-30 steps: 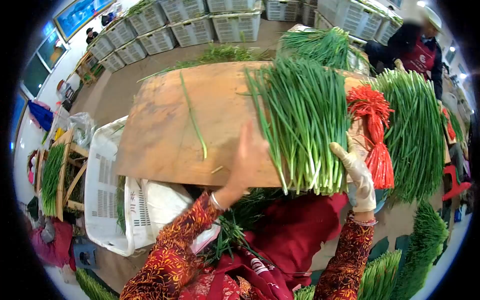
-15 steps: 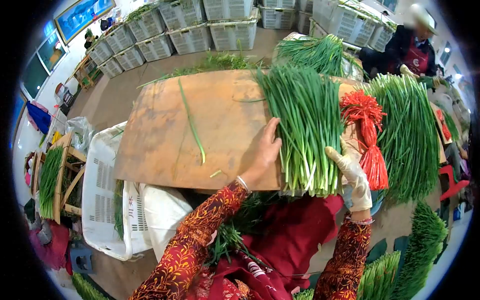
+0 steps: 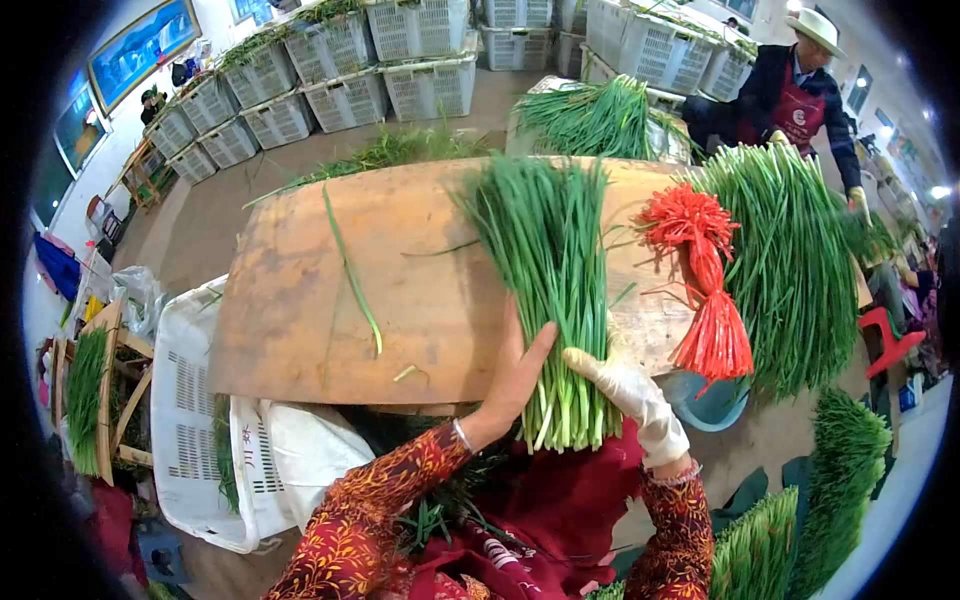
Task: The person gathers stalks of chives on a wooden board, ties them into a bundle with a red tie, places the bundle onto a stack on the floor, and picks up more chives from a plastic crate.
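A bundle of long green stalks with pale ends (image 3: pixel 560 290) lies between my two hands, its pale ends hanging past the near edge of the wooden board (image 3: pixel 290 290). My bare left hand (image 3: pixel 517 375) wraps round its left side, fingers partly hidden under the stalks. On the right side, my gloved right hand (image 3: pixel 630 395) grips it with the thumb on top. Right of the bundle lies a bunch of red ties (image 3: pixel 705 285) on the board, beside a larger pile of green stalks (image 3: pixel 790 270).
A white crate (image 3: pixel 190 410) stands at the left below the board, and a blue basin (image 3: pixel 705 400) under its right edge. Stacked crates (image 3: pixel 430 85) line the back. A co-worker in a hat (image 3: pixel 800 105) is at the upper right, near a red stool (image 3: pixel 888 340).
The bundle has been squeezed narrower and moved left and toward me, its ends now past the board's edge. Both hands moved with it. The co-worker's arm now reaches out to the right.
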The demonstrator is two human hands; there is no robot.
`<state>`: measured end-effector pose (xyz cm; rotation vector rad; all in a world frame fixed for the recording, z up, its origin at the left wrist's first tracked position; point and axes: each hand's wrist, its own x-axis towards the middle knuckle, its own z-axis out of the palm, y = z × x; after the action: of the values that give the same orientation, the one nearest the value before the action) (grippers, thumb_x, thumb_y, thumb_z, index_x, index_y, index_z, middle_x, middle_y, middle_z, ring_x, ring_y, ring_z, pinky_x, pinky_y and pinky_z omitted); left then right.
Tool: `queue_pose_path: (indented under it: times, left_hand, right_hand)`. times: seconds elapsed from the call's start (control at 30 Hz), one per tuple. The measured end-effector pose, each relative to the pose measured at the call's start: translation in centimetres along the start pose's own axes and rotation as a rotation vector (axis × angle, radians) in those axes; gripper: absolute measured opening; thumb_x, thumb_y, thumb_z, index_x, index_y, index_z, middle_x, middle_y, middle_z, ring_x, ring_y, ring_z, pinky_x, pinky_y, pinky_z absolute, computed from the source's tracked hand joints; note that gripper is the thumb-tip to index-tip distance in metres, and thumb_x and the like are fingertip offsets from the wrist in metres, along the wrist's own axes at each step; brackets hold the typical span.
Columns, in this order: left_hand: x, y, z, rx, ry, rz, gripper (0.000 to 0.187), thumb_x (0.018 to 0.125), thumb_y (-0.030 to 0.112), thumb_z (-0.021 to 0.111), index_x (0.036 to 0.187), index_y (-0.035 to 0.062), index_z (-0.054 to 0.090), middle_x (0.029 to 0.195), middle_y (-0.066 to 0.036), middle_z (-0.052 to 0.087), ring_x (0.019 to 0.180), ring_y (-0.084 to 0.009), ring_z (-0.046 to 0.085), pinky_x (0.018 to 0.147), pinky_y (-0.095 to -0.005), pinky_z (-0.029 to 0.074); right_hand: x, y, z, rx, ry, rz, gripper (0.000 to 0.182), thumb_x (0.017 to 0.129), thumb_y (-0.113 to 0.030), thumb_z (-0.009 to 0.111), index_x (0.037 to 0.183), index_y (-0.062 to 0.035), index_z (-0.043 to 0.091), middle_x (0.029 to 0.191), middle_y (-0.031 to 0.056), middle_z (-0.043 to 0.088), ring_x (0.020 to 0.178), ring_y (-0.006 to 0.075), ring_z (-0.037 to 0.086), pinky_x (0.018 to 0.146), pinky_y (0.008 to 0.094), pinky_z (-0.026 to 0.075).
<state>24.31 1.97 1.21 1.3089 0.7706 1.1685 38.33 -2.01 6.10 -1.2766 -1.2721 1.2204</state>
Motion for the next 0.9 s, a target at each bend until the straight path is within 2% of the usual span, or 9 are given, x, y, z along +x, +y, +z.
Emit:
queue_pose_path:
  times: [0.1, 0.23, 0.43, 0.5, 0.53, 0.7, 0.77, 0.87, 0.9]
  left_hand:
    - [-0.9, 0.6, 0.4, -0.01, 0.049, -0.036, 0.069, 0.089, 0.028, 0.046, 0.138, 0.0002, 0.006, 0.14, -0.016, 0.019, 0.129, -0.0253, 0.02, 0.107, -0.0334, 0.014]
    - [0.2, -0.5, -0.7, 0.182, 0.01, -0.014, 0.084, 0.086, 0.05, 0.044, 0.137, -0.003, 0.004, 0.143, -0.021, 0.008, 0.133, -0.0296, 0.008, 0.108, -0.0343, 0.009]
    - [0.1, 1.9, -4.4, 0.097, -0.034, -0.069, 0.087, 0.085, 0.051, 0.046, 0.136, -0.0049, 0.005, 0.141, -0.024, 0.01, 0.133, -0.0303, 0.01, 0.108, -0.0345, 0.013]
    - [-0.3, 4.7, -6.2, 0.379, -0.1, -0.254, 0.085, 0.085, 0.052, 0.045, 0.136, -0.0047, 0.007, 0.141, -0.023, 0.01, 0.133, -0.0305, 0.01, 0.107, -0.035, 0.015]
    - [-0.7, 4.1, -6.5, 0.258, -0.054, -0.194, 0.084, 0.084, 0.059, 0.039, 0.136, -0.0013, 0.012, 0.139, -0.023, 0.019, 0.131, -0.0309, 0.019, 0.107, -0.0372, 0.017]
    - [1.0, 3.6, -13.2, 0.677, 0.014, -0.193, 0.083, 0.08, 0.056, 0.049, 0.134, -0.0018, 0.022, 0.135, -0.026, 0.028, 0.127, -0.0346, 0.026, 0.103, -0.0425, 0.025]
    - [3.2, 1.2, -17.6, 1.232, 0.267, 0.001, 0.075, 0.08, 0.049, 0.054, 0.132, 0.001, 0.029, 0.131, -0.025, 0.033, 0.124, -0.0355, 0.03, 0.099, -0.0453, 0.029]
    - [3.2, 2.4, -21.7, 1.409, 0.216, -0.042, 0.061, 0.084, 0.043, 0.05, 0.129, 0.0058, 0.035, 0.136, -0.022, 0.029, 0.129, -0.0357, 0.023, 0.104, -0.0441, 0.019]
    - [3.0, 1.0, -23.3, 1.457, 0.182, 0.009, 0.056, 0.084, 0.039, 0.05, 0.128, 0.0068, 0.038, 0.135, -0.02, 0.032, 0.128, -0.0352, 0.023, 0.104, -0.0438, 0.02]
  right_hand:
    - [-0.2, 0.3, 0.4, -0.125, 0.018, 0.064, 0.08, 0.073, -0.021, 0.069, 0.134, -0.001, 0.023, 0.122, 0.0145, 0.047, 0.111, 0.0228, 0.046, 0.095, 0.0324, 0.035]
    - [0.2, -0.2, -0.7, -0.152, -0.023, 0.111, 0.059, 0.077, -0.023, 0.065, 0.124, -0.0006, 0.038, 0.113, 0.0117, 0.053, 0.102, 0.0218, 0.051, 0.09, 0.0338, 0.039]
    - [-0.3, -0.4, -1.9, -0.146, -0.033, 0.037, 0.072, 0.081, -0.045, 0.058, 0.131, 0.0001, 0.031, 0.124, 0.0115, 0.045, 0.113, 0.0202, 0.042, 0.097, 0.0301, 0.03]
    - [-0.8, -2.1, -1.8, -0.206, -0.045, 0.105, 0.074, 0.081, -0.048, 0.056, 0.131, 0.001, 0.031, 0.125, 0.0123, 0.045, 0.114, 0.0193, 0.041, 0.098, 0.03, 0.029]
    - [-0.9, -1.3, -2.6, -0.245, -0.017, 0.157, 0.076, 0.081, -0.051, 0.054, 0.131, 0.0013, 0.031, 0.125, 0.013, 0.045, 0.114, 0.0199, 0.042, 0.097, 0.0301, 0.03]
    - [-1.3, -2.4, -2.4, -0.335, -0.054, 0.069, 0.074, 0.083, -0.056, 0.043, 0.128, 0.0028, 0.038, 0.125, 0.0168, 0.046, 0.115, 0.0245, 0.044, 0.097, 0.0306, 0.03]
    - [-2.3, -2.9, -2.6, -0.447, -0.013, 0.026, 0.066, 0.086, -0.05, 0.041, 0.125, 0.0026, 0.041, 0.122, 0.0175, 0.048, 0.114, 0.0245, 0.045, 0.095, 0.0313, 0.032]
    - [-3.0, -1.7, -3.3, -0.576, -0.002, -0.322, 0.056, 0.089, -0.045, 0.037, 0.121, 0.0005, 0.047, 0.116, 0.0186, 0.053, 0.111, 0.0246, 0.048, 0.091, 0.0331, 0.037]
    - [-3.2, -1.8, -3.5, -0.558, 0.028, -0.255, 0.058, 0.088, -0.047, 0.038, 0.12, -0.0004, 0.048, 0.113, 0.0186, 0.055, 0.107, 0.0252, 0.05, 0.086, 0.034, 0.04]
